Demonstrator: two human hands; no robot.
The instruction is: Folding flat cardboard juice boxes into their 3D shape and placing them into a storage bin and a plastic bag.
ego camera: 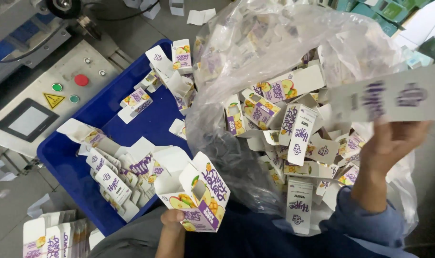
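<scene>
- Holding an opened carton low over the blue bin's near edge, the left hand grips it from below; only a thumb shows, so a loose pinch could probably let it tip and drop.
- Right hand is clenched on a flat carton blank, fingers under its lower edge, over the clear bag of cartons; the blank's long overhang might sag or slip.
</scene>
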